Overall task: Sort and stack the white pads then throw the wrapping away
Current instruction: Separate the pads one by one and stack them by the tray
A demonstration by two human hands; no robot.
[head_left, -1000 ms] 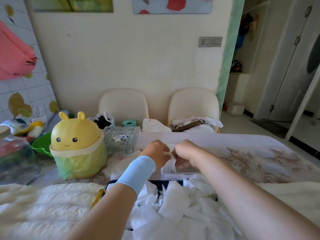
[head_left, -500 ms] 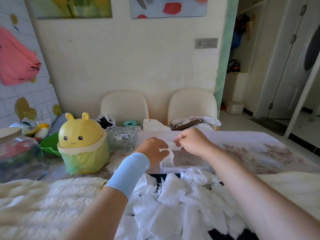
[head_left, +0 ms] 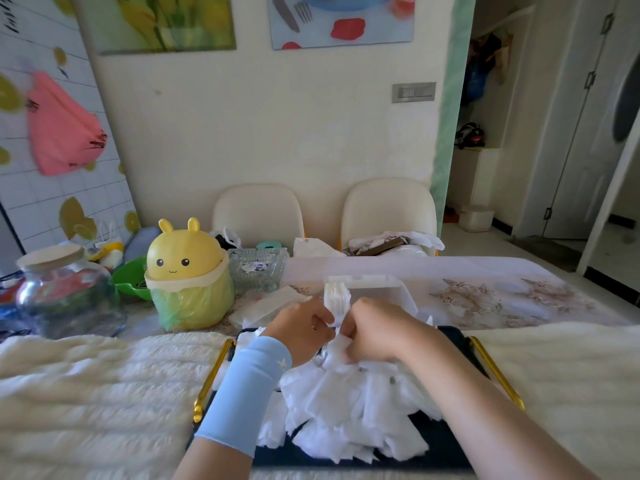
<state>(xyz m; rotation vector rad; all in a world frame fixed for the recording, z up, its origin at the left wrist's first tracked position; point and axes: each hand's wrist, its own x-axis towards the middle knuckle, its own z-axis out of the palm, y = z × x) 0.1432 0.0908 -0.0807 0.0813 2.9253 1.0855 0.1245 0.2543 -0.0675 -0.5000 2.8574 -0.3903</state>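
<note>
Both hands are meeting above the far edge of the dark tray (head_left: 450,445), the left hand (head_left: 304,327) and right hand (head_left: 372,332) pinching a small upright stack of white pads (head_left: 336,297) from either side. Loose pads (head_left: 346,403) are lying heaped across the tray, and the yellow bunny bin (head_left: 187,271) is sitting beyond its far-left corner

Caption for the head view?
Left hand and right hand grip a stack of white pads over a pad-filled tray.

Two hands (head_left: 304,329) (head_left: 374,332), two chairs (head_left: 258,209) (head_left: 388,206), one yellow bin (head_left: 187,271), one jar (head_left: 62,289).
</note>
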